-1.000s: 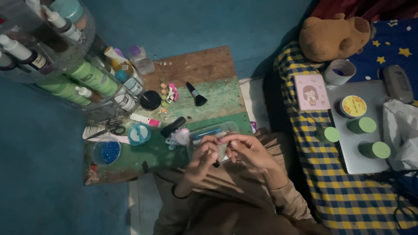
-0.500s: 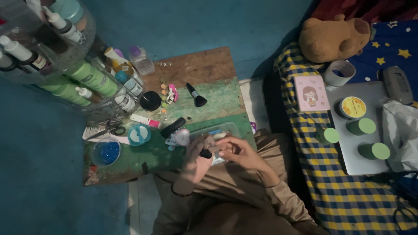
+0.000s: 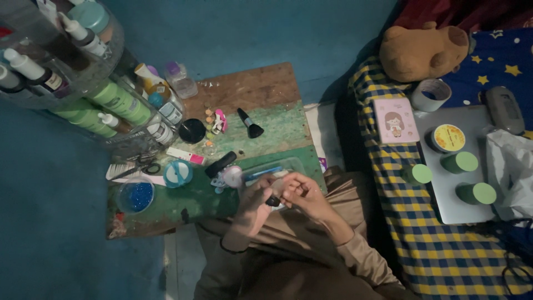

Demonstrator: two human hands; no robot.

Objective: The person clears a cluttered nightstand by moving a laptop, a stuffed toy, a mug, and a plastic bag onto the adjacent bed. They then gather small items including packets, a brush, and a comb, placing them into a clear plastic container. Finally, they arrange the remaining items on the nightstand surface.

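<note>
I hold a small dark object (image 3: pixel 273 201) between my two hands, above the near edge of the low wooden table (image 3: pixel 250 89) and over my lap. It is too small and too dark to tell what it is. My right hand (image 3: pixel 302 193) closes its fingertips on the object from the right side. My left hand (image 3: pixel 256 201) meets it from the left, with the fingers bent toward it; whether this hand really grips the object or only touches it, I cannot tell.

Just behind my hands, a clear plastic box (image 3: pixel 275 168) lies on the green part of the table, with something blue inside. To its left lie a pale round thing (image 3: pixel 232 176) and a black tube (image 3: pixel 220 164), close together. Further left stands a round turquoise container (image 3: pixel 178 173), and beside it a clear bowl with blue content (image 3: pixel 136 195). Scissors (image 3: pixel 136 166) lie near a comb at the left edge. A black makeup brush (image 3: pixel 251 124) lies farther back on the table, well apart from my hands, and a black round lid (image 3: pixel 192 131) is to its left. Green bottles (image 3: pixel 119 103) fill a clear rack at the far left.

On my right is a bed with a yellow and blue checked cover (image 3: pixel 438 255). A brown plush toy (image 3: pixel 425 50) and a grey laptop (image 3: pixel 452 205) with green round caps (image 3: pixel 461 163) rest there.
</note>
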